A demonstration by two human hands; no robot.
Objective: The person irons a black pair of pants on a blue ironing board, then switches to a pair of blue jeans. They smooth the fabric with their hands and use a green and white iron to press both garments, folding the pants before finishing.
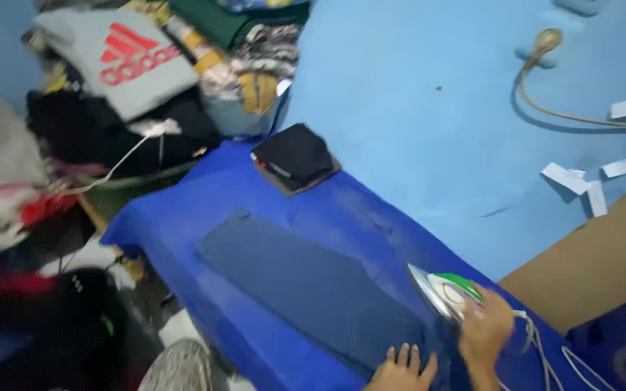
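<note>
A dark blue-grey strip of cloth lies flat on a bright blue cover over a board. My right hand grips the handle of a white and green iron, which stands tilted at the cloth's near right end. My left hand rests flat on the near end of the cloth, fingers spread. A folded black garment sits at the far end of the blue cover.
A tall pile of mixed clothes fills the far left, with a grey shirt on top. The light blue wall has a tan cable and white tape strips. Brown cardboard leans at right. A white cord trails from the iron.
</note>
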